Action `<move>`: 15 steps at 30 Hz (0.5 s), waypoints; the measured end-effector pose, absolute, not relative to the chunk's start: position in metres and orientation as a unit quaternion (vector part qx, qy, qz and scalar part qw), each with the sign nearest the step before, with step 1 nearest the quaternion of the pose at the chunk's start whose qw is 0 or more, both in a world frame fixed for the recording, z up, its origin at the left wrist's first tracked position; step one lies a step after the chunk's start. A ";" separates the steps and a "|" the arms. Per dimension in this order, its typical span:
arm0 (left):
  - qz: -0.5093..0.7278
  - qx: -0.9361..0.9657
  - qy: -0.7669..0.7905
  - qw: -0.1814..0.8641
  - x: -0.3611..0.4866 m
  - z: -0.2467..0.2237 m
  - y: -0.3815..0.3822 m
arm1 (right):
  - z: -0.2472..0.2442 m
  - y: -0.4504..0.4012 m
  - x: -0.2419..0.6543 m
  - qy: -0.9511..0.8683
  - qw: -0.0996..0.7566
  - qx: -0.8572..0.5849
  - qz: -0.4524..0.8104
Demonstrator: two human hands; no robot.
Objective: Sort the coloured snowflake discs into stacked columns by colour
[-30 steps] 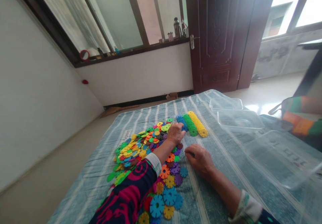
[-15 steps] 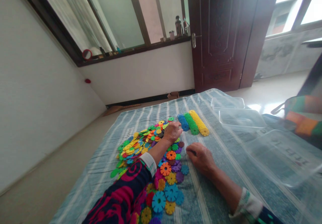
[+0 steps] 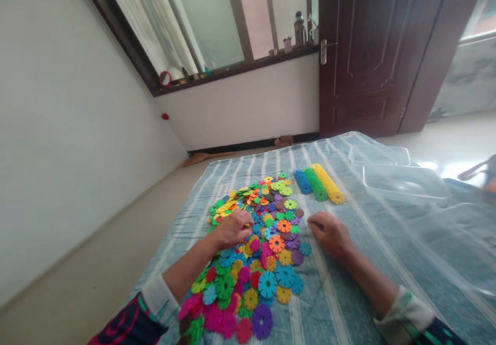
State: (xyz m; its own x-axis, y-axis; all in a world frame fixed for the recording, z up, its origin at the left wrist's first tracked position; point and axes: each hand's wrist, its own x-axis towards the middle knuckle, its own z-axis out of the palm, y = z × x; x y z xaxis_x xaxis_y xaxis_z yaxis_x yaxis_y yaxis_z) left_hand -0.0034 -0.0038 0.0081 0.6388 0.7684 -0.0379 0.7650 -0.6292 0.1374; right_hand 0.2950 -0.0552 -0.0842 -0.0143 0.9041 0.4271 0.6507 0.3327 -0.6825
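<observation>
Over the middle of a spread of colourful notched plastic discs (image 3: 267,284), my left hand (image 3: 234,229) is closed with its fingertips together. Bits of red and yellow show by its fingers, and I cannot tell whether a disc is in the grip. My right hand (image 3: 331,235) lies just right of the discs on the striped cloth, its fingers curled and what they hold, if anything, hidden. Beyond it lie three rows of stacked discs side by side: a short blue row (image 3: 302,182), a green row (image 3: 315,184) and a longer yellow row (image 3: 327,184).
Clear plastic boxes (image 3: 405,182) stand on the right of the striped cloth (image 3: 349,293), with a transparent lid or tray (image 3: 461,247) nearer me. A dark red door (image 3: 380,50) and a windowsill (image 3: 240,68) with small items are behind.
My left hand has moved from beside the blue row back toward me and left, over the discs. My right hand stays beside them. The view has swung left.
</observation>
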 end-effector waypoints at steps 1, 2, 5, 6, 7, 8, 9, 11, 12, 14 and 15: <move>0.006 0.908 0.413 0.070 -0.009 0.005 -0.009 | -0.084 -0.056 0.295 -0.697 0.425 -0.558 0.149; 0.003 0.911 0.408 0.065 -0.014 0.003 -0.014 | -0.084 -0.056 0.296 -0.698 0.424 -0.557 0.150; 0.021 0.896 0.442 0.029 -0.024 0.000 -0.026 | -0.083 -0.059 0.297 -0.697 0.425 -0.556 0.153; 0.030 0.889 0.457 0.020 -0.026 0.001 -0.030 | -0.083 -0.059 0.297 -0.697 0.427 -0.556 0.154; 0.039 0.883 0.468 0.017 -0.027 0.002 -0.034 | -0.082 -0.060 0.297 -0.696 0.430 -0.555 0.155; 0.047 0.880 0.471 0.021 -0.028 0.004 -0.039 | -0.082 -0.060 0.297 -0.695 0.431 -0.554 0.156; 0.050 0.882 0.467 0.032 -0.028 0.005 -0.044 | -0.082 -0.060 0.297 -0.694 0.432 -0.554 0.157; 0.045 0.891 0.447 0.067 -0.026 0.009 -0.056 | -0.082 -0.061 0.298 -0.693 0.431 -0.556 0.157; 0.038 0.894 0.438 0.082 -0.025 0.010 -0.062 | -0.083 -0.061 0.298 -0.692 0.431 -0.557 0.158; 0.022 0.896 0.432 0.100 -0.023 0.010 -0.072 | -0.083 -0.062 0.299 -0.691 0.431 -0.558 0.158; 0.018 0.894 0.435 0.102 -0.023 0.009 -0.075 | -0.082 -0.062 0.299 -0.692 0.431 -0.557 0.159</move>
